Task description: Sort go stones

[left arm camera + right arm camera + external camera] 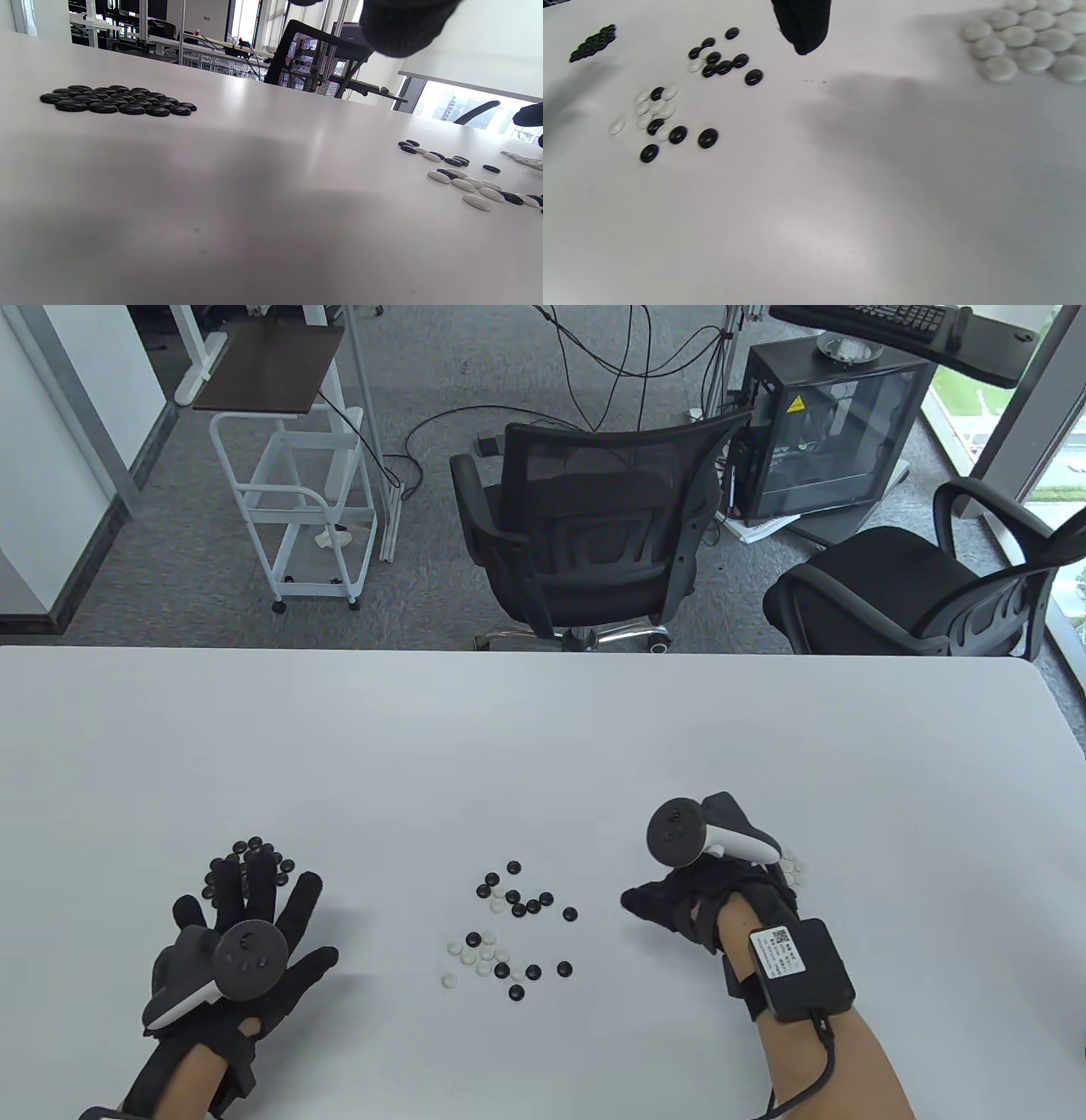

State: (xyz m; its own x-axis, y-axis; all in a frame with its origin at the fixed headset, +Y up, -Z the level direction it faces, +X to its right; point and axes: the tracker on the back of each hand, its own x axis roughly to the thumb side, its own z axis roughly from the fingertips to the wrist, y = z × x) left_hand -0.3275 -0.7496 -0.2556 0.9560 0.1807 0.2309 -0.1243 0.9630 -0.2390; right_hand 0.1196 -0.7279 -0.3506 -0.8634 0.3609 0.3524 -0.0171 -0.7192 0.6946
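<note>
Go stones, partly sorted, white table [543, 729].
Mixed stones [509, 929] mid-table; black pile [254, 853] under left hand [242, 933], fingers spread flat; white pile [1026, 40] beside right hand [704, 891], grip unclear.

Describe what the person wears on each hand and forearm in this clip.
Both hands wear black knit sensor gloves. The left hand carries a dark grey round-faced tracker with a white handle strapped to its back; the right hand has the same. A black square box with a white QR label sits on the right wrist, a black cable trailing from it. Forearms are unsleeved.
</note>
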